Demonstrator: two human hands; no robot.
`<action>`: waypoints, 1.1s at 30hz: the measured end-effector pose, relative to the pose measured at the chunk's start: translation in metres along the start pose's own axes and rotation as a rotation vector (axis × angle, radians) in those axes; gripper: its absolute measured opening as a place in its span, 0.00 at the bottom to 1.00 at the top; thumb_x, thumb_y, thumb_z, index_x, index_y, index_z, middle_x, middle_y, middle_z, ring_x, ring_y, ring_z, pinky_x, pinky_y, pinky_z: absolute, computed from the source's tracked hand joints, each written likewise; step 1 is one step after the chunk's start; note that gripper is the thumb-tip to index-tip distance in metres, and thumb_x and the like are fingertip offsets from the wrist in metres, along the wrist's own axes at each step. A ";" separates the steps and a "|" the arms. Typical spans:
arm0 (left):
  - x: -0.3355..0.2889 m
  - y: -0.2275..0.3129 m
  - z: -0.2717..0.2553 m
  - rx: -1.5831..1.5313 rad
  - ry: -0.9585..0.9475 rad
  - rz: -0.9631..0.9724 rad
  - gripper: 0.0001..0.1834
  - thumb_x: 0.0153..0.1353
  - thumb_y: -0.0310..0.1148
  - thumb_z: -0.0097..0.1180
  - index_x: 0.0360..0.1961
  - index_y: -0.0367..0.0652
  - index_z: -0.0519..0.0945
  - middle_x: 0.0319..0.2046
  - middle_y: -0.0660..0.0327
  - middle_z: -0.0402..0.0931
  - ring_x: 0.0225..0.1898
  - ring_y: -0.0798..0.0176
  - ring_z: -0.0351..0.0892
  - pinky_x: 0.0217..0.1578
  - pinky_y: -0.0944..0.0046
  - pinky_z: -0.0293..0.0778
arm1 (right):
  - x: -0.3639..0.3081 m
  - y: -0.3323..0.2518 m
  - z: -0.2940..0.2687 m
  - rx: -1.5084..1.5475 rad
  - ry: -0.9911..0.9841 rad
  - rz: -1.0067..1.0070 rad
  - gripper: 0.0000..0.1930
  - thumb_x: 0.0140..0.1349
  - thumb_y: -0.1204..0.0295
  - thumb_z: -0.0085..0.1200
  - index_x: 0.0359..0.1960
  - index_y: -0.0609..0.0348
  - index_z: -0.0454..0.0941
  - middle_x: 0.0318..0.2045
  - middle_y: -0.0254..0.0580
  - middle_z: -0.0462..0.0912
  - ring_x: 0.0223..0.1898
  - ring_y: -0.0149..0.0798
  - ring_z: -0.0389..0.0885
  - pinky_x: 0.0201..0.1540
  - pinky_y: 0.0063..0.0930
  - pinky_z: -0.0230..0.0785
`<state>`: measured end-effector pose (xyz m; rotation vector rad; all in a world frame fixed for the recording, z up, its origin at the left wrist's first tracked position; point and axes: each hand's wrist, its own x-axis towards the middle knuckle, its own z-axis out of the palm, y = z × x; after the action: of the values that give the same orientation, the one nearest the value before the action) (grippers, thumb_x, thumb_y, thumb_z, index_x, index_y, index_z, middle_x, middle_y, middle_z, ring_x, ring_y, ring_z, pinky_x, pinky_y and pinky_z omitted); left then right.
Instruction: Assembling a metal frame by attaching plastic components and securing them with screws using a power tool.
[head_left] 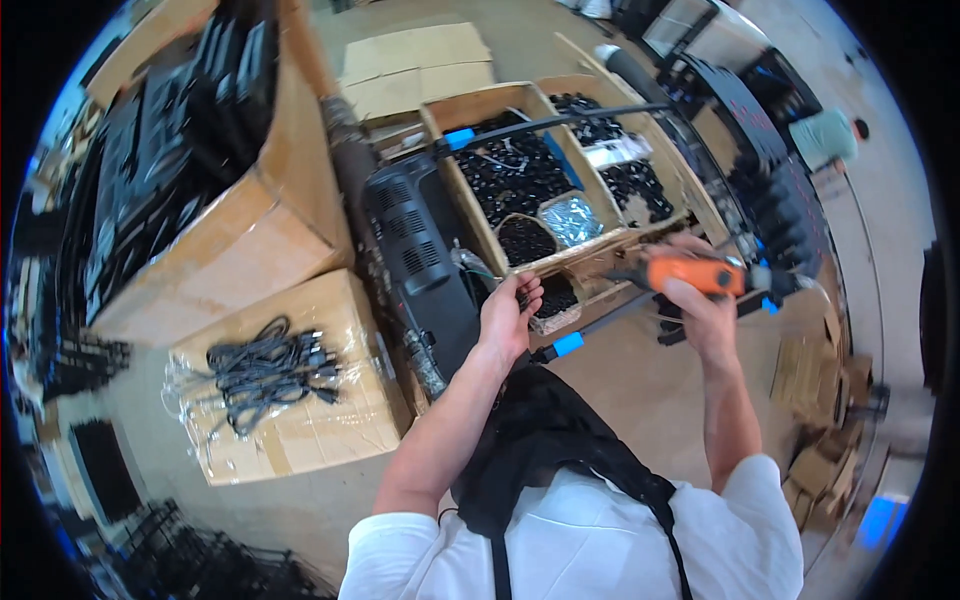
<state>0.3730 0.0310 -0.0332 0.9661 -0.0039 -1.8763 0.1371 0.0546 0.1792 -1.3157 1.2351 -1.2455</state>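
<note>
My right hand point(705, 295) is wrapped round an orange electric screwdriver point(690, 272), whose dark front end points left; motion blurs it somewhat. My left hand point(512, 310) has its fingers curled together beside the near edge of a wooden tray point(520, 268). What those fingers hold, if anything, is too small to make out. Just left of this hand lies a black plastic housing point(415, 235) with vent slots, a thin wire showing near its edge. Below the tray, by my left fingertips, is a small container point(555, 318) of dark small parts.
Many small black parts point(510, 175) and a clear bag point(572, 218) fill the tray's compartments. A dark frame with blue-wrapped corners point(567, 345) surrounds the tray. At left stand a carton of black panels point(270, 215) and a box point(350, 430) topped with coiled black cables point(270, 370).
</note>
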 end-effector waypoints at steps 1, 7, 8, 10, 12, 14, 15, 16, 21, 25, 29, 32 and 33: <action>0.016 -0.008 0.007 0.137 0.005 -0.035 0.17 0.79 0.42 0.47 0.51 0.42 0.82 0.51 0.56 0.83 0.49 0.60 0.81 0.60 0.54 0.71 | -0.024 -0.005 -0.025 0.014 0.085 -0.011 0.32 0.56 0.73 0.68 0.62 0.70 0.72 0.52 0.53 0.87 0.56 0.44 0.85 0.64 0.40 0.74; 0.054 -0.053 0.002 1.018 0.029 0.204 0.30 0.77 0.52 0.41 0.59 0.37 0.80 0.58 0.48 0.83 0.63 0.43 0.78 0.61 0.48 0.72 | -0.146 0.007 -0.148 0.016 0.527 0.094 0.32 0.59 0.72 0.66 0.65 0.67 0.70 0.55 0.52 0.84 0.57 0.46 0.83 0.65 0.44 0.72; 0.038 -0.055 0.017 1.315 -0.157 0.254 0.31 0.77 0.54 0.39 0.59 0.40 0.80 0.54 0.42 0.83 0.60 0.40 0.80 0.59 0.50 0.74 | -0.164 0.024 -0.166 0.017 0.574 0.100 0.32 0.59 0.72 0.66 0.65 0.67 0.70 0.55 0.52 0.84 0.57 0.46 0.83 0.65 0.44 0.72; 0.003 -0.058 0.035 1.650 -0.328 0.245 0.32 0.77 0.57 0.38 0.58 0.40 0.81 0.52 0.40 0.83 0.58 0.37 0.81 0.59 0.45 0.75 | -0.179 0.069 -0.185 0.153 0.748 0.240 0.33 0.60 0.69 0.68 0.67 0.60 0.70 0.57 0.47 0.82 0.58 0.44 0.82 0.64 0.44 0.72; -0.030 -0.058 0.060 1.897 -0.358 0.129 0.35 0.77 0.60 0.37 0.57 0.39 0.82 0.53 0.39 0.83 0.58 0.37 0.81 0.59 0.42 0.75 | -0.176 0.143 -0.204 0.288 0.831 0.403 0.33 0.63 0.66 0.68 0.69 0.53 0.70 0.56 0.42 0.82 0.57 0.42 0.81 0.63 0.44 0.73; -0.034 -0.067 0.058 1.937 -0.225 0.234 0.38 0.76 0.62 0.36 0.54 0.37 0.83 0.51 0.38 0.84 0.56 0.37 0.83 0.58 0.41 0.76 | -0.143 0.213 -0.193 0.386 0.800 0.452 0.27 0.65 0.66 0.67 0.65 0.49 0.73 0.54 0.40 0.83 0.55 0.42 0.82 0.63 0.47 0.73; -0.032 -0.064 0.061 1.971 -0.152 0.138 0.39 0.76 0.62 0.35 0.53 0.36 0.84 0.50 0.37 0.84 0.55 0.36 0.83 0.58 0.41 0.77 | -0.126 0.249 -0.188 0.507 0.784 0.531 0.24 0.66 0.66 0.67 0.62 0.49 0.74 0.53 0.39 0.83 0.54 0.42 0.83 0.63 0.48 0.74; -0.031 -0.061 0.064 1.995 -0.072 0.039 0.40 0.76 0.63 0.35 0.51 0.35 0.85 0.48 0.37 0.84 0.54 0.35 0.84 0.57 0.40 0.77 | -0.108 0.282 -0.181 0.624 0.758 0.614 0.21 0.66 0.67 0.66 0.59 0.49 0.75 0.52 0.39 0.83 0.53 0.42 0.83 0.62 0.49 0.74; -0.017 -0.086 0.077 2.059 0.077 -0.024 0.38 0.77 0.62 0.34 0.50 0.41 0.86 0.44 0.37 0.85 0.51 0.36 0.85 0.55 0.39 0.77 | -0.030 0.446 -0.183 0.828 0.733 0.810 0.16 0.68 0.58 0.66 0.52 0.46 0.76 0.49 0.37 0.84 0.52 0.42 0.83 0.56 0.42 0.80; -0.020 -0.089 0.086 2.110 0.173 -0.094 0.33 0.78 0.57 0.36 0.47 0.41 0.87 0.43 0.40 0.86 0.50 0.37 0.86 0.55 0.40 0.79 | 0.023 0.454 -0.140 0.776 0.561 0.936 0.16 0.70 0.55 0.63 0.52 0.46 0.75 0.57 0.41 0.79 0.59 0.46 0.80 0.62 0.43 0.80; -0.024 -0.084 0.100 2.044 0.226 -0.160 0.32 0.78 0.55 0.36 0.46 0.40 0.87 0.44 0.42 0.87 0.50 0.39 0.86 0.56 0.42 0.79 | 0.021 0.446 -0.172 0.838 -0.661 0.934 0.09 0.72 0.64 0.53 0.42 0.56 0.80 0.33 0.39 0.85 0.36 0.38 0.87 0.39 0.32 0.82; -0.032 -0.085 0.093 1.997 0.298 -0.144 0.31 0.78 0.54 0.37 0.46 0.41 0.88 0.44 0.44 0.87 0.50 0.41 0.87 0.55 0.43 0.79 | 0.032 0.278 -0.156 -0.110 -0.998 1.174 0.12 0.71 0.65 0.57 0.41 0.62 0.87 0.38 0.46 0.90 0.38 0.40 0.90 0.38 0.31 0.83; -0.033 -0.083 0.097 2.003 0.278 -0.145 0.31 0.78 0.54 0.37 0.46 0.42 0.88 0.43 0.45 0.87 0.49 0.42 0.87 0.55 0.43 0.80 | 0.049 0.245 -0.161 -0.115 -1.244 1.110 0.15 0.69 0.62 0.61 0.46 0.61 0.88 0.38 0.43 0.91 0.40 0.39 0.91 0.41 0.32 0.83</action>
<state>0.2563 0.0605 0.0206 2.4333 -1.9345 -1.3331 -0.0419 -0.0111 -0.0486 -0.8852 0.7975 0.4418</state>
